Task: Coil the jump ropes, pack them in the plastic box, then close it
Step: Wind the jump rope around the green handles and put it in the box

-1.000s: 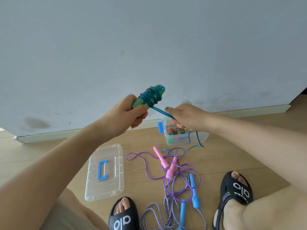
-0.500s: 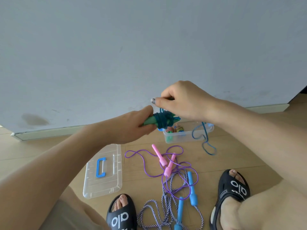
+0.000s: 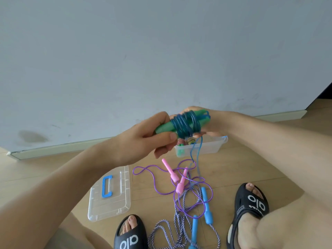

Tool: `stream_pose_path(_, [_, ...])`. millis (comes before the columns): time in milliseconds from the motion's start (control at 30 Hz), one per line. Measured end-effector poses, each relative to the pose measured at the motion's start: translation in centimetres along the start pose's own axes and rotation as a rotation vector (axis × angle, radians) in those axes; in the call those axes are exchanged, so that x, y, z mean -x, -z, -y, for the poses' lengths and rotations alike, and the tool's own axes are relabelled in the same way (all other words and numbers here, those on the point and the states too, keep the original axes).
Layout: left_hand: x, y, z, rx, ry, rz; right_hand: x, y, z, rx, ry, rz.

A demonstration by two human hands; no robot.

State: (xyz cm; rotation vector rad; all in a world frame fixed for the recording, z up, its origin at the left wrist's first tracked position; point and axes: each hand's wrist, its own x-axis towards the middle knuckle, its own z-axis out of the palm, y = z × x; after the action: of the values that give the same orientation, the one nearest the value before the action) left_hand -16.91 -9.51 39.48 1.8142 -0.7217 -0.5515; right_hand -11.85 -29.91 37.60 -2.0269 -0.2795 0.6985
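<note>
Slack is the danger here. Your left hand [image 3: 143, 141] is clamped on the green handles [image 3: 164, 128] of the blue-corded jump rope [image 3: 186, 125], with the cord wound in a tight band round them. Your right hand [image 3: 206, 123] sits behind that bundle, mostly hidden by it, so I cannot tell whether its grip is closed on the cord or loose. A tail of blue cord [image 3: 195, 153] hangs from the bundle down across the front of the plastic box [image 3: 206, 147] and reaches the ropes on the floor.

Take the box as your marker. It stands open on the floor, just below the bundle, with some coiled things already in its left end. Its clear lid [image 3: 116, 207] lies flat well to the left and nearer you, blue handle [image 3: 107, 186] up. Between the box and your feet lie the purple rope with pink handles [image 3: 175, 175] and the striped rope with blue handles [image 3: 206, 205], tangled over one another.

I judge the winding nearly finished, the tail left to go. If that tail catches in the purple loops beneath it, the next wrap could drag them up or tip the light box. If your left grip eases, the springy turns may slide off the tapered handle ends and unwind. An untucked end would likely loosen inside the box and foul the lid.
</note>
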Motion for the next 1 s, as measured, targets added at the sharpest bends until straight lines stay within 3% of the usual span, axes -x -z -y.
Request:
stream_pose_path(167, [-1.0,2.5,1.0,0.301,0.091,-0.414,-0.1,-1.2,-0.9,0.210,-0.103,-0.157])
stream_pose_path(267, [-1.1,4.9,2.8,0.097,0.228,-0.520,0.8,-0.2,-0.9,0.309,-0.062,-0.275])
stream_pose_path(467, [-1.6,4.6,3.9,-0.337,0.351,-0.295,2.3,0.5,2.9,0.376,0.205,-0.369])
stream_pose_path(667, [-1.5,1.9,2.4,-0.618,0.203,0.003,1.2,1.0,2.9,0.411,0.280,-0.411])
stream_pose_path(867, [-0.4,0.1,1.7,-0.648,-0.055,0.016,0.6,0.8,1.6,0.244,0.141,-0.121])
stream_pose_path(1000, [0.1,-0.1,1.8,-0.389,-0.019,-0.011,0.1,0.1,-0.3,0.002,0.014,-0.028])
